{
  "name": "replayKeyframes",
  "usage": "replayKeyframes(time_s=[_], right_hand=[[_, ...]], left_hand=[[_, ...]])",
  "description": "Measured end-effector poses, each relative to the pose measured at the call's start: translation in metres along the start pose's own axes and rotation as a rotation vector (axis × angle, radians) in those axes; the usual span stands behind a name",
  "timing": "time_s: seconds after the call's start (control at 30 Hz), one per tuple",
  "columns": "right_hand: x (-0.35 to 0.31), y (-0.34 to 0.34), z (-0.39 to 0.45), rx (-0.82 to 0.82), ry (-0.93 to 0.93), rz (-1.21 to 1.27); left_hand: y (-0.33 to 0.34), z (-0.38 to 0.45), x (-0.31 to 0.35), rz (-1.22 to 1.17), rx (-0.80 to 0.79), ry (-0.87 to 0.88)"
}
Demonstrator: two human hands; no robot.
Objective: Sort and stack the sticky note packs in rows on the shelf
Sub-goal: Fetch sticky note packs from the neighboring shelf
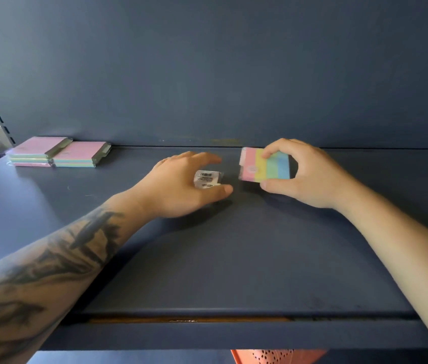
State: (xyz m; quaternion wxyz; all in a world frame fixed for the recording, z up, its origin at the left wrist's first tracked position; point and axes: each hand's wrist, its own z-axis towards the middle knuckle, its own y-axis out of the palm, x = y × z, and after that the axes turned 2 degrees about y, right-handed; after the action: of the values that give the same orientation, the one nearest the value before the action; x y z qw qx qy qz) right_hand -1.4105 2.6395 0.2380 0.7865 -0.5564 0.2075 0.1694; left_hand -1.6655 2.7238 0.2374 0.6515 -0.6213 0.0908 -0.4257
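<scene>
Nearby, pink-topped packs [58,152] far left, left fingers [207,158] around labelled pack [207,179], right fingers [273,152] pinching striped pack [265,167].

- Pretty dim overall, the blue shelf [234,258] and back wall [207,61] look flat and murky.
- Only bright spot is a blown-out sliver of daylight at the far left edge.
- Soft shadows sit under the left hand [181,185] and right hand [304,174], nothing hard.
- Hands and the striped pack [265,168] are a bit smeared; label text unreadable.
- Wide-angle bend: the shelf's front lip curves, forearms balloon toward the lower corners.
</scene>
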Motion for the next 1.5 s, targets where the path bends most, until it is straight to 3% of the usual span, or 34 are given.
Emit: replayKeyframes(time_s=[0.2, 0.43, 0.6, 0.73, 1.2, 1.3, 1.4, 1.5], right_hand=[[0.005, 0.008, 0.001, -0.152, 0.097, -0.105], [-0.008, 0.017, -0.005, 0.000, 0.019, -0.210], [-0.016, 0.017, -0.007, -0.046, 0.000, -0.316], [-0.010, 0.019, 0.003, -0.192, 0.039, -0.496], [-0.007, 0.025, 0.031, -0.315, 0.179, -0.464], [-0.008, 0.025, 0.032, -0.300, 0.164, -0.503], [-0.020, 0.023, 0.032, -0.184, 0.065, -0.583], [-0.043, 0.021, 0.035, -0.096, -0.104, -0.403]], left_hand=[[0.006, 0.000, 0.002, 0.136, -0.167, -0.044], [0.005, 0.001, -0.001, 0.104, -0.167, -0.024], [0.006, 0.004, -0.007, 0.049, -0.162, -0.028], [0.005, 0.007, -0.012, 0.024, -0.171, -0.029], [-0.021, 0.006, -0.036, -0.014, -0.285, 0.004], [-0.026, 0.006, -0.038, -0.007, -0.297, 0.023], [-0.029, 0.005, -0.038, -0.001, -0.290, 0.042], [-0.029, 0.007, -0.041, -0.017, -0.243, 0.031]])
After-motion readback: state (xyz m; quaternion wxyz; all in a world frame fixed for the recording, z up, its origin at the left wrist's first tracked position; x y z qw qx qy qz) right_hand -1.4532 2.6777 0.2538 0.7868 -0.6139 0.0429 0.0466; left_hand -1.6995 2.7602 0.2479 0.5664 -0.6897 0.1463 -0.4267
